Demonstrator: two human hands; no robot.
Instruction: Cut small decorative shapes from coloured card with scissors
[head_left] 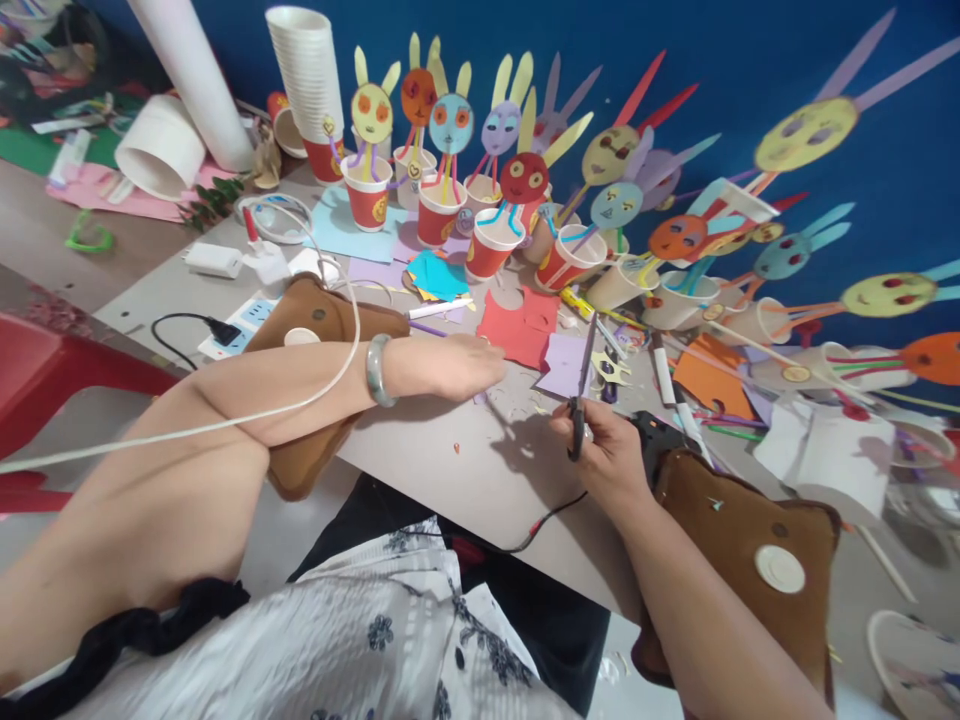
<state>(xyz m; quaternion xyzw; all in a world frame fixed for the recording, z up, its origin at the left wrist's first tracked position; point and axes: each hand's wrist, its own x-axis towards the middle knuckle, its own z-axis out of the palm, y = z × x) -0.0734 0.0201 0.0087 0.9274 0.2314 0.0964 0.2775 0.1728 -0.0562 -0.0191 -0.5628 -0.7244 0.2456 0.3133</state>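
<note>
My left hand point(469, 368) reaches over the table point(420, 440), palm down, near the lower left edge of a red paper sheet point(517, 325); whether anything lies under its fingers is hidden. A bangle circles that wrist. My right hand point(604, 445) is wrapped round the handles of dark scissors point(586, 370), whose blades point up and away. Beyond the blades lies a purple paper piece point(564, 366), with a yellow cut-out scrap point(611, 370) to its right. Small paper bits are scattered on the table between my hands.
Red and white cups point(367, 200) with rabbit-faced paper figures line the back. A stack of white cups point(304, 70) stands at back left. Brown cushions point(750, 560) lie under both forearms. A white cable point(247, 424) crosses above my left arm. Markers and orange paper point(716, 375) are at right.
</note>
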